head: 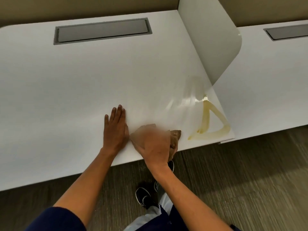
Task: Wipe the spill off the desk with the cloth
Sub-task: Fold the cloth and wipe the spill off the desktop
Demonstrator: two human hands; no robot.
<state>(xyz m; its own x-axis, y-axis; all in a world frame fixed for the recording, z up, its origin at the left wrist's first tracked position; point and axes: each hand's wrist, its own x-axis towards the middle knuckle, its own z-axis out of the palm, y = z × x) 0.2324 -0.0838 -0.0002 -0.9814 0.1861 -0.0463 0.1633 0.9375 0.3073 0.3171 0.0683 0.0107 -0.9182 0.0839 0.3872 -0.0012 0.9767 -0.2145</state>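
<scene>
While your left hand [115, 129] lies flat, fingers straight, on the white desk [66, 90], your right hand [154, 144] grips the crumpled brown cloth [175, 135] near the front edge, just left of the yellowish triangular spill [208, 124].

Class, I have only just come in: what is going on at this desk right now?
A person is cleaning a yellowish spill off a white desk. The right hand grips a brown cloth near the desk's front edge, just left of the spill; it is blurred. The left hand lies flat on the desk beside it. The spill forms a triangular streak at the desk's right corner, below an upright divider panel, and a wet sheen shows above the cloth.
</scene>
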